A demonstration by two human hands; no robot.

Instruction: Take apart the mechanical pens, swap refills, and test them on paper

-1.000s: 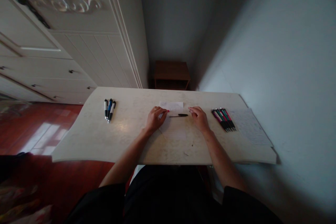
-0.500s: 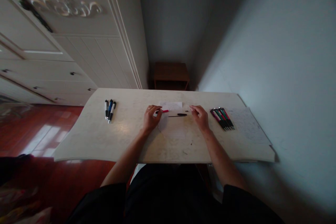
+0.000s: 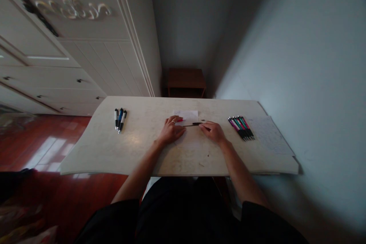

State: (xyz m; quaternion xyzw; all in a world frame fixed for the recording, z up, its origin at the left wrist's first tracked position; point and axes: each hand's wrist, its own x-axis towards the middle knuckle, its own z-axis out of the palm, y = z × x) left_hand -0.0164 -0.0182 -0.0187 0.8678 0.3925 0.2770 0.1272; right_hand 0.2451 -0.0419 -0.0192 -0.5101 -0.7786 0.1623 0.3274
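On the table in front of me lies a thin dark refill [image 3: 188, 126], in line with a short black pen part [image 3: 196, 124]. My right hand [image 3: 213, 132] is closed at the right end of the black part, thumb and forefinger together on it. My left hand [image 3: 171, 130] rests on the tabletop, its fingers stretched over a red pen piece [image 3: 180, 120] that they partly cover. Its thumb is apart from them, close to the refill's left tip. A small white paper [image 3: 187, 114] lies just beyond both hands.
Several coloured pens [image 3: 241, 127] lie side by side at right, beside a written sheet [image 3: 271, 135]. Three pens [image 3: 119, 120] lie at left on the white table [image 3: 94, 148]. A small dark piece [image 3: 203, 120] sits past my right hand. A wall borders the right.
My right hand has moved left and down onto the black pen part. My left hand has shifted slightly right and lowered, its fingers now over the red piece and its thumb near the refill.
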